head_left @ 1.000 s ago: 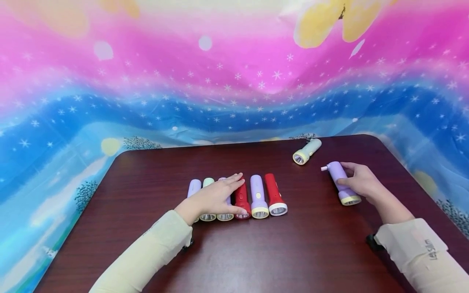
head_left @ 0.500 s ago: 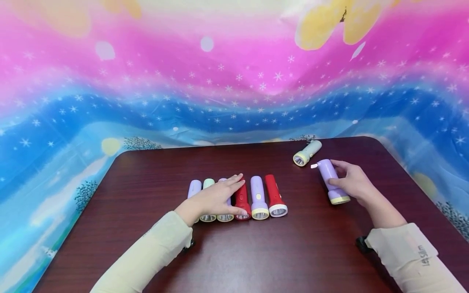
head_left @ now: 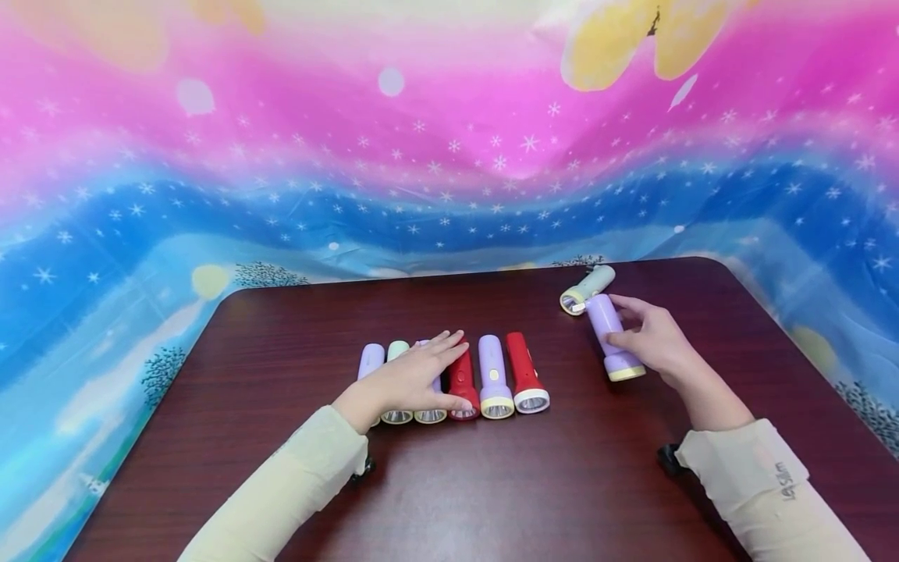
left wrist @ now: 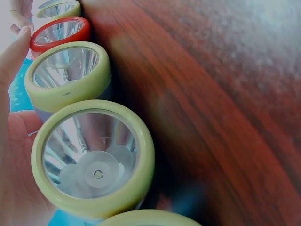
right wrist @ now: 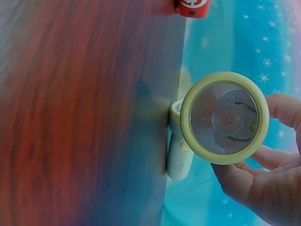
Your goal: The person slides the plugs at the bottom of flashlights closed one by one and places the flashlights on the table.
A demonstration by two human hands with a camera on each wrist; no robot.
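Observation:
My right hand (head_left: pixel 653 337) grips a purple flashlight (head_left: pixel 605 321) around its barrel, fingers behind and thumb in front. A small pronged plug (head_left: pixel 579 307) sticks out sideways near its tail. In the right wrist view its yellow-rimmed lens (right wrist: pixel 229 119) faces the camera. My left hand (head_left: pixel 407 384) lies with extended fingers across a row of flashlights. Its fingertips reach the tail of a red flashlight (head_left: pixel 461 378), the thumb at its lens. Partly covered by that hand are a purple flashlight (head_left: pixel 371 359), a mint one (head_left: pixel 398 348) and another purple one (head_left: pixel 431 415).
Right of the left hand, the row continues with a purple flashlight (head_left: pixel 495 376) and a red, white-rimmed one (head_left: pixel 525 373). A pale green flashlight (head_left: pixel 599 278) lies near the back edge, just behind the held one. A patterned cloth (head_left: pixel 449 156) hangs behind the brown table (head_left: pixel 449 492).
My right hand has carried the purple flashlight left and slightly back, so its plug now overlaps the pale green flashlight in the head view. The left hand has stayed on the row.

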